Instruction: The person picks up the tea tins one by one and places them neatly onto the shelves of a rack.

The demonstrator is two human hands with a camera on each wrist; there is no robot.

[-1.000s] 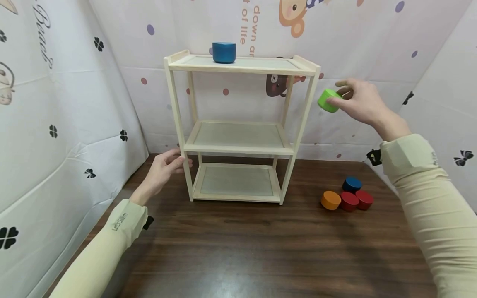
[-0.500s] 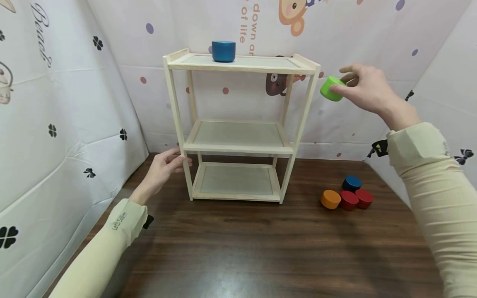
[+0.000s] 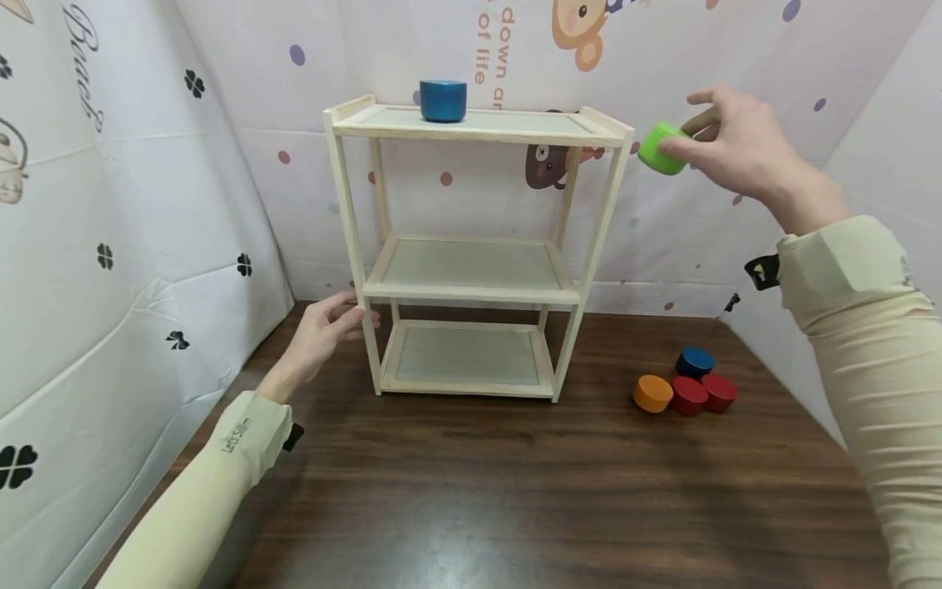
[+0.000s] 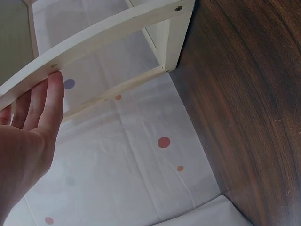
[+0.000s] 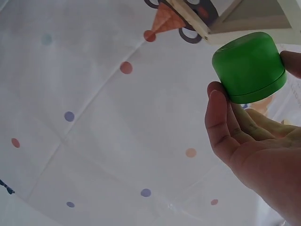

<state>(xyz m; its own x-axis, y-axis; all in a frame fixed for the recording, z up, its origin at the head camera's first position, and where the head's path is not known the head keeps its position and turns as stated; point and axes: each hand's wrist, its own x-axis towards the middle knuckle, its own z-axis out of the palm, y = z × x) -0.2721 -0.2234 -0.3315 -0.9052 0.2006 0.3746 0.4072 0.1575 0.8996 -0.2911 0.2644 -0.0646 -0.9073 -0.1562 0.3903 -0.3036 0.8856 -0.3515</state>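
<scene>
My right hand (image 3: 761, 155) pinches a small round green tin (image 3: 661, 149) between thumb and fingers, raised just right of the white wooden rack's (image 3: 471, 296) top shelf. A seam runs round the green tin (image 5: 249, 68) in the right wrist view, where it is slightly tilted. With my left hand (image 3: 316, 331) I hold the rack's left front post (image 3: 352, 237) just below the middle shelf; in the left wrist view several fingers (image 4: 52, 103) lie against the frame. A blue tin (image 3: 443, 101) stands on the top shelf, left of its middle.
On the dark wooden table (image 3: 456, 483), right of the rack, an orange tin (image 3: 652, 394), two red tins (image 3: 689, 396) and another blue tin (image 3: 695, 361) stand clustered. A printed white cloth (image 3: 677, 49) hangs behind the rack and along both sides.
My right hand has risen with the green tin and drifted a little to the right, up to the top shelf's height. The left hand and the rack stay in place.
</scene>
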